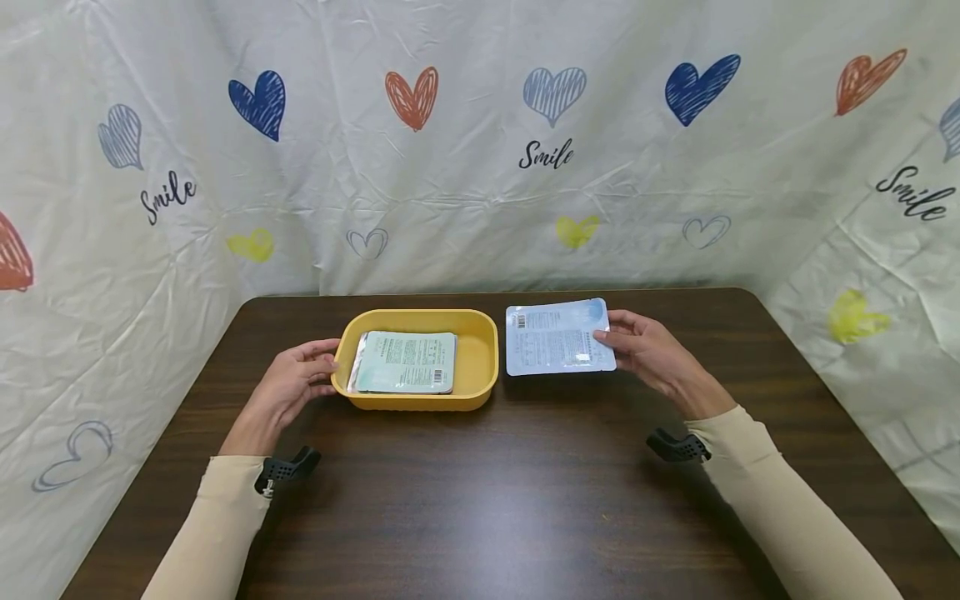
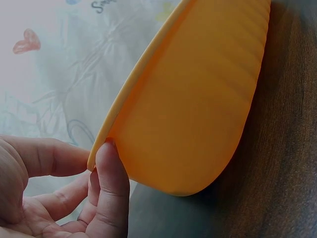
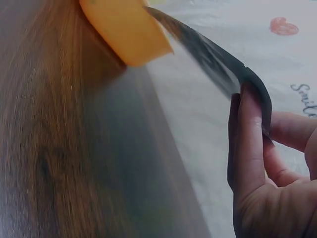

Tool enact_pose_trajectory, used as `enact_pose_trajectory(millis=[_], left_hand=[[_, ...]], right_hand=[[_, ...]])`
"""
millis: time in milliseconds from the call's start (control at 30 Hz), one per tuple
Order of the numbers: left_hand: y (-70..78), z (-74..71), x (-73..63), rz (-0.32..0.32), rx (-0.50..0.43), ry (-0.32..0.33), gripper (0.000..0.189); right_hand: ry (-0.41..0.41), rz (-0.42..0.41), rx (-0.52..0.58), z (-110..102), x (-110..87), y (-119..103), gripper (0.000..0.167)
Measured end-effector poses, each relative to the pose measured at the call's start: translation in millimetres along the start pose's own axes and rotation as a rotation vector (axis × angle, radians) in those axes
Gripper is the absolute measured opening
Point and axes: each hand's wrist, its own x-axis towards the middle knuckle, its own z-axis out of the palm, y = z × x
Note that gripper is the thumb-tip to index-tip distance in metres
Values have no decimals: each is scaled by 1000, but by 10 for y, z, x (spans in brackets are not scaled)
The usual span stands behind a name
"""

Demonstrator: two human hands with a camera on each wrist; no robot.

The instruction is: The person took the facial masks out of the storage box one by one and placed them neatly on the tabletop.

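Note:
My left hand (image 1: 296,379) is at the left end of a yellow plastic basket (image 1: 477,358). In the left wrist view, the thumb and a finger pinch the basket's rim (image 2: 130,89). Inside the basket, toward its left side, lies a small stack of flat sachets with a pale green sachet (image 1: 405,362) on top, printed with text and a barcode. To the right of the basket, my right hand (image 1: 652,354) holds a light blue sachet (image 1: 558,337) by its right edge, between thumb and fingers. That sachet is above the table, its printed side facing up.
The basket stands on a dark brown wooden table (image 1: 480,492), near the back edge. A white cloth (image 1: 465,175) printed with hearts and "Smile" hangs behind the table and along both sides. Dark bands (image 1: 678,446) are worn on both wrists.

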Motion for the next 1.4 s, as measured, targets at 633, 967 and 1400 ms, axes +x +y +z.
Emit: enact_pose_trajectory(millis=[633,967,1400], left_hand=[[9,4,-9,2,16,1,53],[-1,-3,1,9,6,-2,51],[-21,-9,-7,4,18,1,53]], right_hand=[[-43,116,-256,-102,44,73,55],[-64,118,-277,-105,84,105,56],[-65,139,-322,-82,107,95,51]])
